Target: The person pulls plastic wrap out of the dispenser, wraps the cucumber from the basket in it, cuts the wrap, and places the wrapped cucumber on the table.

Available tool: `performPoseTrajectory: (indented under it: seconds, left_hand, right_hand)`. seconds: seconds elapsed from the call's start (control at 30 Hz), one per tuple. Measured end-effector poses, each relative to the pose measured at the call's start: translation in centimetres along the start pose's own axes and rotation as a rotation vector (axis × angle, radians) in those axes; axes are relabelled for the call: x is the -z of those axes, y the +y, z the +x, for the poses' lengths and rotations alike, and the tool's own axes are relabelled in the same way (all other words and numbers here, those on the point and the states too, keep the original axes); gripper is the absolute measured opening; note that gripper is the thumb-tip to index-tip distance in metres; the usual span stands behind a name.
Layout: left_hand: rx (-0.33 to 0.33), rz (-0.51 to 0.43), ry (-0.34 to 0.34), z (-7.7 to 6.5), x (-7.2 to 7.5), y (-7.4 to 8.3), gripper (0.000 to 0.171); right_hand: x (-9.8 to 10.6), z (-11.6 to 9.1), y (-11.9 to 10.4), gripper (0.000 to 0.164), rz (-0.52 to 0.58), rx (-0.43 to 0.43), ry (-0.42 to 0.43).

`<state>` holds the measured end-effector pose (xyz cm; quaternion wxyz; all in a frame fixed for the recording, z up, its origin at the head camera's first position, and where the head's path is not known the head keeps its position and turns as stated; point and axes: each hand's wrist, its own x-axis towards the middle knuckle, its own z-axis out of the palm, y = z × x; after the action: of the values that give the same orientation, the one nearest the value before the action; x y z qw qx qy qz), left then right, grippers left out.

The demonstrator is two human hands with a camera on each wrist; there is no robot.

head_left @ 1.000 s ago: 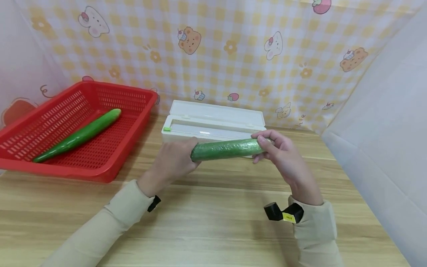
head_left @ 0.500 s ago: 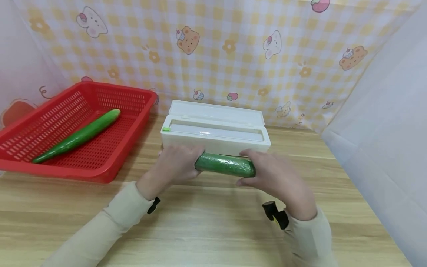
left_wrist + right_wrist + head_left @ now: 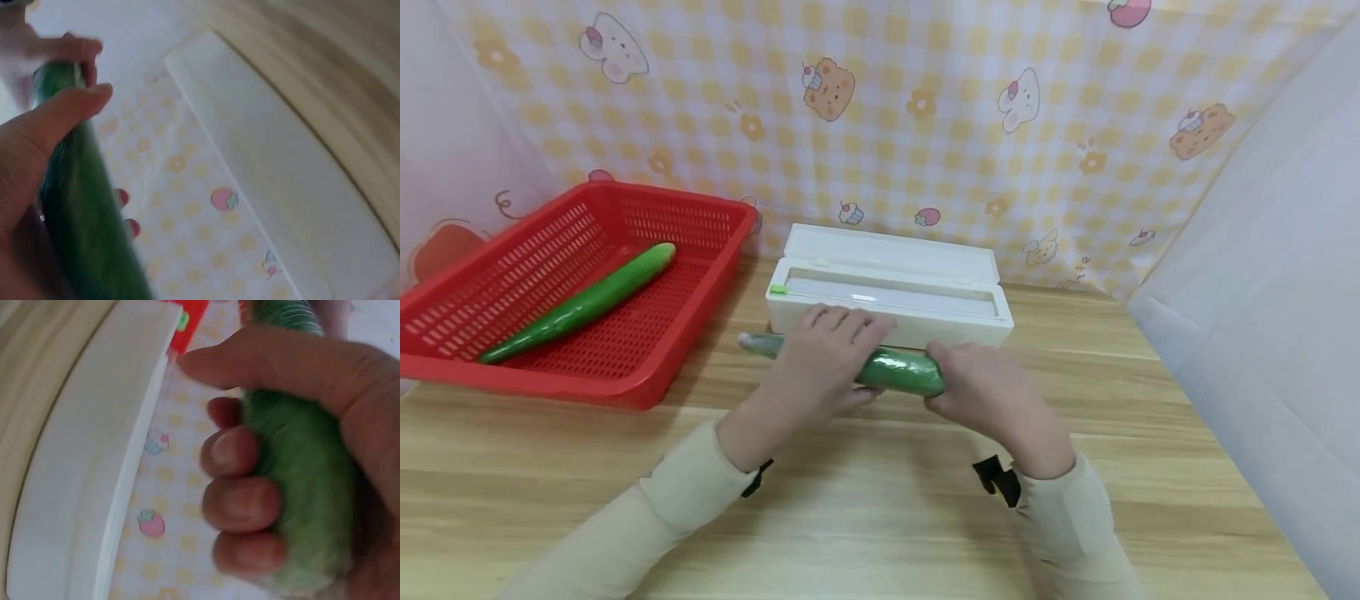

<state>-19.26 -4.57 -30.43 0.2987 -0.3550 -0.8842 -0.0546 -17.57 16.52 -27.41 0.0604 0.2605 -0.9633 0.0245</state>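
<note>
A cucumber (image 3: 901,372) wrapped in clear, shiny film is held in the air between both hands, in front of the white box. My left hand (image 3: 823,358) grips it near the middle, its thumb (image 3: 69,115) laid over one side and fingertips showing on the other in the left wrist view. The thin left end pokes out beyond that hand. My right hand (image 3: 988,396) wraps round the right end; in the right wrist view its curled fingers (image 3: 244,503) hold the cucumber (image 3: 306,481) from below the thumb. The palms hide parts of it.
Behind the hands stands a white cling film dispenser (image 3: 940,329), lid (image 3: 887,254) raised, with a green slider (image 3: 778,290) at its left. A red basket (image 3: 700,325) at left holds another cucumber (image 3: 580,312). A patterned curtain (image 3: 887,150) hangs behind the wooden table (image 3: 865,517).
The right hand has gone from pinching the right end with its fingertips to wrapping round it. The left hand has slid inward, baring the left end. The cucumber has come lower and nearer.
</note>
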Motion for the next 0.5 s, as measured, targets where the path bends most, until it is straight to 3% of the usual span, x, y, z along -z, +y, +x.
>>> performPoseTrajectory:
  seconds: [0.17, 0.3, 0.5]
  left_hand:
    - [-0.026, -0.021, 0.009, -0.5, -1.1, 0.2, 0.025]
    - [-0.056, -0.006, -0.006, -0.8, -1.2, -0.1, 0.024]
    - [-0.066, -0.058, 0.001, -0.6, -1.1, -0.5, 0.021]
  right_hand:
    - [-0.5, 0.2, -1.1, 0.024, -0.024, 0.074, 0.044]
    - [-0.7, 0.3, -1.3, 0.025, -0.059, 0.099, 0.074]
    - [-0.9, 0.4, -0.9, 0.025, -0.095, 0.108, 0.155]
